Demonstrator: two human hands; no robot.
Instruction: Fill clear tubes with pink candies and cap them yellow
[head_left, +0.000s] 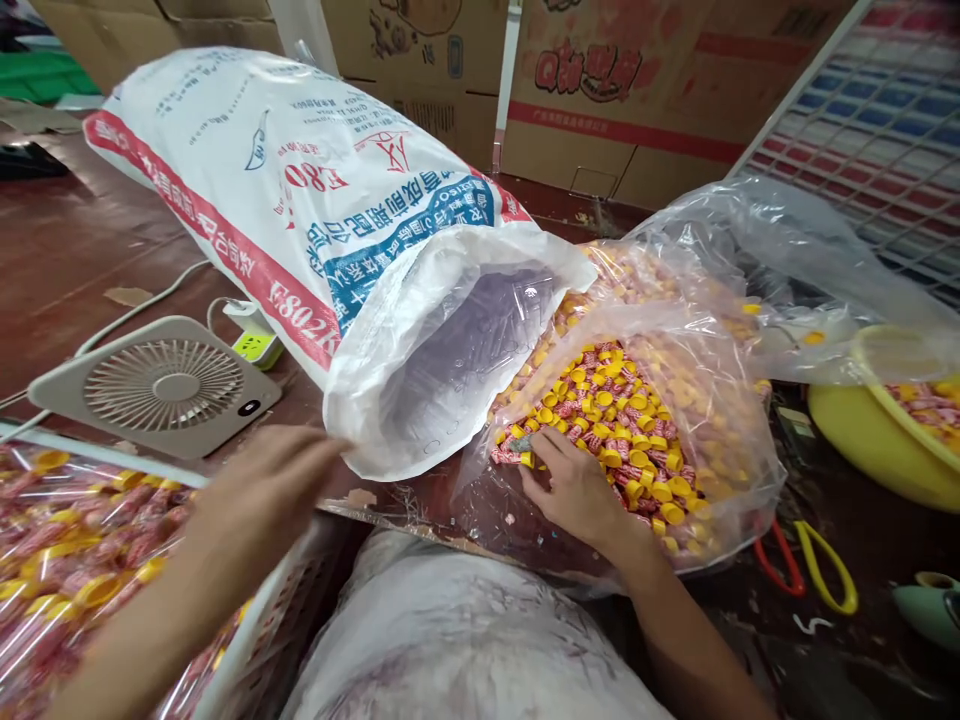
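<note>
A big clear plastic bag (720, 300) lies open on the table, full of small yellow-capped, red-and-white wrapped candies (622, 420). My right hand (574, 485) reaches into the bag's mouth, its fingers pinching one candy at the near edge of the pile. A large white woven sack (300, 200) with red and blue print lies on its side, its clear-lined mouth open toward me. My left hand (262, 490) hovers just left of the sack's lower rim, smeared by motion, fingers pointing at the rim.
A flat beige fan (157, 385) and a white plug (251, 335) lie at left. A tray of bagged candies (67, 560) sits at lower left. A yellow basin (877, 440), scissors (810, 565), cardboard boxes (622, 90) and a light bag (465, 640) surround the work spot.
</note>
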